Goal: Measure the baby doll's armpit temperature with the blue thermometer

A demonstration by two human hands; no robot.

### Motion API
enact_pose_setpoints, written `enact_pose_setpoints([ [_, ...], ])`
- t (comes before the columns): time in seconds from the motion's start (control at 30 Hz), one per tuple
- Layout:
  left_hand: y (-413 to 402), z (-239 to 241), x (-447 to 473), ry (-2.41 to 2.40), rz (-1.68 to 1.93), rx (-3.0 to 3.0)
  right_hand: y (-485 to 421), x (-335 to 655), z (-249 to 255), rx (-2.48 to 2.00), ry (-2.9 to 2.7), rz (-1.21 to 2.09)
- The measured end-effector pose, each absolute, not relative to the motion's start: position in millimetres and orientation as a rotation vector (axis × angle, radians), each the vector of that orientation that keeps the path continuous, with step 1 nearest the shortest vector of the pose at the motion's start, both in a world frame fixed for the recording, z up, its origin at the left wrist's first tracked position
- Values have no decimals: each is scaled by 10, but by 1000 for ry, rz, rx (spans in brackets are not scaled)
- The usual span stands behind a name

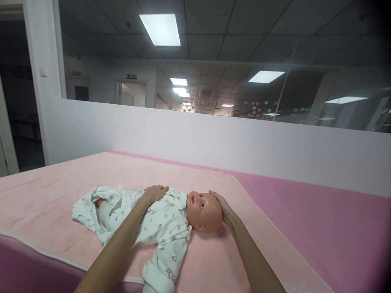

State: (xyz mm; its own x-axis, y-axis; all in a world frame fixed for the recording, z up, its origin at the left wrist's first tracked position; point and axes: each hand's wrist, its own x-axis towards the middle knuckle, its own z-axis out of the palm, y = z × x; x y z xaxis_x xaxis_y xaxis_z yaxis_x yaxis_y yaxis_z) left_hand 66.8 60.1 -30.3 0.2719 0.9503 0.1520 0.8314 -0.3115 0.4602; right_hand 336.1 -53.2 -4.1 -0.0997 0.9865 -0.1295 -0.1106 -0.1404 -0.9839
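A baby doll (pixel 205 212) lies on its back on a pink pad, head to the right, in a white patterned baby outfit (pixel 161 221). My left hand (pixel 156 193) rests across the doll's chest, fingers laid out on the cloth and holding nothing. Around the top of the doll's head curves my right hand (pixel 222 206), palm against it with fingers extended; part of that hand is hidden behind the head. One sleeve (pixel 163 266) hangs toward me over the pad's near edge. At the left, the outfit's lower part gapes over the doll's legs.
The pink pad (pixel 45 191) covers much of a darker pink surface (pixel 330 219). A white half-wall (pixel 214 134) with glass above runs along the back. An open doorway (pixel 23 101) stands at the far left.
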Motion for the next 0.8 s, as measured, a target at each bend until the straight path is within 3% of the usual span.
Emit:
enact_pose_setpoints([
  [0.3, 588, -294, 647, 1696, 534, 2259, -400, 3438, -38, -1056, -1049, 1007],
  [0.53, 576, -283, 644, 1694, 512, 2261, -577, 3354, 57, -1157, -1284, 1266],
  [0.8, 522, -256, 637, 1663, 556, 2229, -485, 3383, 0, -1140, -1243, 1006],
])
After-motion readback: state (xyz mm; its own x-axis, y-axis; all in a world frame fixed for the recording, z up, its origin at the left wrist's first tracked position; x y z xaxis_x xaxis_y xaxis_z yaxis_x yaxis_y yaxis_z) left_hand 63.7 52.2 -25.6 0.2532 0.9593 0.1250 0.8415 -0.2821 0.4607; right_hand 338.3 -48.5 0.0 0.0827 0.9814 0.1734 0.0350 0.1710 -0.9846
